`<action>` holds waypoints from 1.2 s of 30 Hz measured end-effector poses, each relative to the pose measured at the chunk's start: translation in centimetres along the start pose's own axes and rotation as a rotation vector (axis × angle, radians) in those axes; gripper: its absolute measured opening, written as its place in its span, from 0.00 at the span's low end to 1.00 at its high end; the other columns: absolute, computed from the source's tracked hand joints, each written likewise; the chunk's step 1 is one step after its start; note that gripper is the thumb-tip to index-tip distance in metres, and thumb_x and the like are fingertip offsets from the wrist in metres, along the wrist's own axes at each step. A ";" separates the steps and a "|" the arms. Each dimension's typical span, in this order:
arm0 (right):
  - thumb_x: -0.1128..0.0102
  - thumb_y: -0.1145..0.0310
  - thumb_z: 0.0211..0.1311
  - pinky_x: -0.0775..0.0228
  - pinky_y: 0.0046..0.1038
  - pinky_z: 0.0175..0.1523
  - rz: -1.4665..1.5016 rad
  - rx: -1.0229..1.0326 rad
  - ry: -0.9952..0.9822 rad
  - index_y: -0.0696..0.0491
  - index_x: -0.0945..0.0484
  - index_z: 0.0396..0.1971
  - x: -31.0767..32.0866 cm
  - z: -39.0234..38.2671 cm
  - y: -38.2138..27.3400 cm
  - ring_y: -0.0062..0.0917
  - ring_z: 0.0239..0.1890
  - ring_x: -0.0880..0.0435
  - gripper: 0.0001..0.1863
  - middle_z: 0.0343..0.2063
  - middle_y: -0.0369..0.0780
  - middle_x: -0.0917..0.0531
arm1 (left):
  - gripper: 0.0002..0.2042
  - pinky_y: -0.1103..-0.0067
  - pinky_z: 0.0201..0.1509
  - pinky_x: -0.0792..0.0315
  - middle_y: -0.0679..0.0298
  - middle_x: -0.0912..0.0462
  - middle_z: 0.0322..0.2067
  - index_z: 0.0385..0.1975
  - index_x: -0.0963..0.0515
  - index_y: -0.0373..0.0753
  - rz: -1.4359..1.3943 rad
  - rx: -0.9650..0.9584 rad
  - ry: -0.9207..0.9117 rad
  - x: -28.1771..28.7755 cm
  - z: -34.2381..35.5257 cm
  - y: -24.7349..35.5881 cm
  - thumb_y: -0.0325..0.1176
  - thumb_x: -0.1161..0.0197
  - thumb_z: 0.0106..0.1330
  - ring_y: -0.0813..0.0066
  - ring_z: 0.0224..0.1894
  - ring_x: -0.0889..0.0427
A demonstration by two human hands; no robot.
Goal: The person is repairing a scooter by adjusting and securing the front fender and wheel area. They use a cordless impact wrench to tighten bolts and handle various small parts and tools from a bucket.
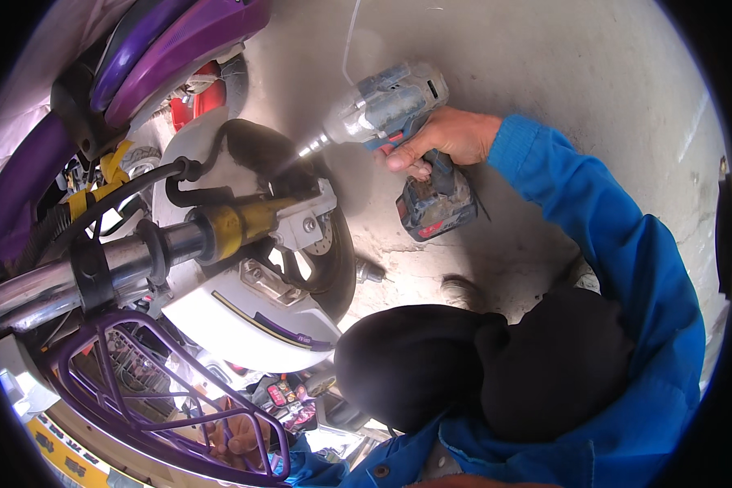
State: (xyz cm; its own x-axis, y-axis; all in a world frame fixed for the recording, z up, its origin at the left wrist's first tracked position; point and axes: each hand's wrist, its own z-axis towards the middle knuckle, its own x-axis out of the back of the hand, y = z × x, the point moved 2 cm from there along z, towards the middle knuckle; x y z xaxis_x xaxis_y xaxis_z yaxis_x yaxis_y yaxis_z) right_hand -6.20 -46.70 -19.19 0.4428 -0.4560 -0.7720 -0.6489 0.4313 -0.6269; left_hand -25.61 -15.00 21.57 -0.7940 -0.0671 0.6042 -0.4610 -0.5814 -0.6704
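My right hand (455, 138) is wrapped round the handle of a worn grey cordless impact wrench (382, 98), held with its nose pointing left. The slim silver end of the wrench (309, 149) is blurred near the dark end of the white fender, close to the fork; whether it touches anything cannot be made out. Its battery (439, 210) hangs below my grip. At the lower left, my left hand (240, 435) shows in part through the bars of a purple metal rack (281, 451). Its fingers look curled; what they hold is hidden.
A scooter's front end lies on the left: chrome fork tube (122, 272), yellow sleeve (229, 230), white fender (244, 325), tyre (347, 264), purple panel (171, 57) and black cable (122, 191). My dark-clad knees (415, 358) are close by. Concrete floor (561, 73) lies beyond.
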 end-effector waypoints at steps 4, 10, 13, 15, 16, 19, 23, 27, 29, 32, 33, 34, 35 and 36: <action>0.21 0.64 0.62 0.32 0.26 0.36 0.014 -0.058 0.048 0.55 0.18 0.39 0.9 0.0 -0.5 0.18 0.23 0.27 0.15 0.19 0.33 0.24 | 0.10 0.73 0.44 0.09 0.53 0.27 0.48 0.55 0.35 0.34 -0.007 -0.001 0.020 -1.5 -0.3 0.1 0.28 0.46 0.80 0.65 0.45 0.14; 0.25 0.62 0.63 0.28 0.29 0.39 -0.076 -0.005 0.014 0.55 0.16 0.39 0.1 0.2 -0.7 0.19 0.24 0.27 0.14 0.20 0.34 0.23 | 0.11 0.75 0.42 0.08 0.54 0.27 0.47 0.56 0.35 0.34 0.017 -0.036 0.038 -1.4 0.8 0.5 0.27 0.45 0.80 0.66 0.44 0.14; 0.24 0.64 0.63 0.28 0.28 0.39 0.034 -0.015 -0.015 0.58 0.16 0.46 0.2 -0.2 -0.7 0.18 0.25 0.27 0.17 0.24 0.34 0.20 | 0.11 0.76 0.41 0.07 0.54 0.27 0.47 0.56 0.35 0.34 0.097 -0.127 0.065 -1.6 1.1 0.3 0.26 0.45 0.79 0.67 0.43 0.13; 0.25 0.65 0.63 0.28 0.27 0.38 0.047 -0.048 0.019 0.60 0.16 0.50 0.8 -0.4 -0.4 0.17 0.26 0.27 0.19 0.26 0.34 0.19 | 0.10 0.78 0.42 0.08 0.52 0.28 0.48 0.54 0.34 0.32 0.161 -0.184 0.071 -2.0 0.8 -0.1 0.27 0.46 0.79 0.69 0.44 0.14; 0.25 0.66 0.63 0.29 0.27 0.38 0.053 -0.063 0.032 0.60 0.17 0.52 1.3 -0.7 -0.3 0.17 0.26 0.27 0.21 0.26 0.34 0.19 | 0.10 0.77 0.43 0.07 0.54 0.28 0.49 0.55 0.34 0.34 0.052 -0.141 0.092 -2.2 0.8 -0.3 0.27 0.46 0.79 0.68 0.45 0.14; 0.27 0.67 0.65 0.29 0.28 0.38 0.110 -0.061 0.052 0.61 0.17 0.56 2.8 -0.5 0.3 0.18 0.25 0.27 0.22 0.25 0.35 0.19 | 0.08 0.77 0.46 0.08 0.55 0.31 0.52 0.51 0.31 0.34 -0.046 -0.103 0.055 -2.1 1.7 0.4 0.28 0.49 0.77 0.71 0.49 0.18; 0.28 0.66 0.67 0.27 0.30 0.40 0.127 -0.072 0.038 0.62 0.17 0.55 3.0 -1.7 -0.2 0.19 0.25 0.27 0.22 0.22 0.35 0.22 | 0.11 0.71 0.41 0.08 0.59 0.28 0.52 0.55 0.33 0.40 -0.079 0.017 0.050 -1.1 0.5 0.1 0.27 0.42 0.79 0.63 0.47 0.13; 0.27 0.64 0.68 0.27 0.31 0.40 0.135 -0.056 0.103 0.60 0.17 0.52 1.8 -2.2 0.2 0.21 0.25 0.26 0.19 0.21 0.34 0.24 | 0.12 0.68 0.42 0.09 0.60 0.28 0.53 0.56 0.34 0.45 -0.061 0.087 0.033 -0.3 0.2 0.4 0.28 0.41 0.80 0.62 0.46 0.13; 0.27 0.63 0.68 0.26 0.32 0.40 0.087 -0.049 0.170 0.59 0.17 0.50 1.6 -2.4 0.4 0.21 0.25 0.25 0.18 0.21 0.34 0.24 | 0.12 0.67 0.47 0.10 0.61 0.29 0.55 0.57 0.34 0.45 -0.083 0.115 0.063 -0.4 -0.3 0.2 0.25 0.43 0.79 0.64 0.49 0.15; 0.27 0.63 0.69 0.26 0.32 0.38 0.169 -0.105 0.314 0.57 0.17 0.46 1.6 -3.2 0.7 0.22 0.25 0.24 0.15 0.21 0.35 0.23 | 0.15 0.69 0.55 0.12 0.59 0.32 0.57 0.57 0.34 0.43 -0.110 0.100 0.022 -0.8 0.4 1.1 0.20 0.44 0.77 0.67 0.54 0.19; 0.27 0.63 0.69 0.26 0.32 0.37 0.189 -0.107 0.354 0.57 0.17 0.45 2.1 -3.4 1.0 0.22 0.25 0.24 0.15 0.21 0.35 0.23 | 0.15 0.69 0.55 0.12 0.59 0.32 0.57 0.58 0.34 0.42 -0.092 0.095 0.016 -0.8 0.6 1.4 0.19 0.44 0.76 0.66 0.55 0.19; 0.27 0.63 0.69 0.26 0.32 0.36 0.208 -0.109 0.393 0.57 0.18 0.45 2.8 -3.6 1.6 0.22 0.26 0.23 0.15 0.22 0.35 0.23 | 0.14 0.68 0.48 0.10 0.59 0.29 0.57 0.57 0.34 0.43 -0.102 0.109 0.054 -1.1 0.7 1.5 0.21 0.43 0.78 0.61 0.50 0.15; 0.27 0.63 0.69 0.26 0.31 0.36 0.226 -0.112 0.432 0.57 0.18 0.44 3.3 -3.8 2.2 0.22 0.26 0.23 0.14 0.22 0.35 0.22 | 0.14 0.67 0.45 0.09 0.58 0.28 0.57 0.56 0.34 0.43 -0.074 0.076 0.064 -1.3 1.0 1.7 0.21 0.42 0.78 0.59 0.47 0.14; 0.27 0.62 0.69 0.26 0.31 0.35 0.239 -0.119 0.465 0.56 0.18 0.44 3.7 -4.2 2.5 0.22 0.26 0.23 0.14 0.23 0.35 0.21 | 0.13 0.66 0.42 0.08 0.58 0.27 0.56 0.55 0.34 0.43 -0.049 0.043 0.077 -1.6 1.4 1.8 0.21 0.42 0.78 0.57 0.45 0.12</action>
State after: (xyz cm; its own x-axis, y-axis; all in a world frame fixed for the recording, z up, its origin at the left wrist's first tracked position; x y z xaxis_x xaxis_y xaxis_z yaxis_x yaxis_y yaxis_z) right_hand -8.79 -50.59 -23.18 -0.0290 -0.6641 -0.7471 -0.7760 0.4861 -0.4019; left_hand -24.58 -17.09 20.02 -0.7998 0.0238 0.5998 -0.4839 -0.6168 -0.6208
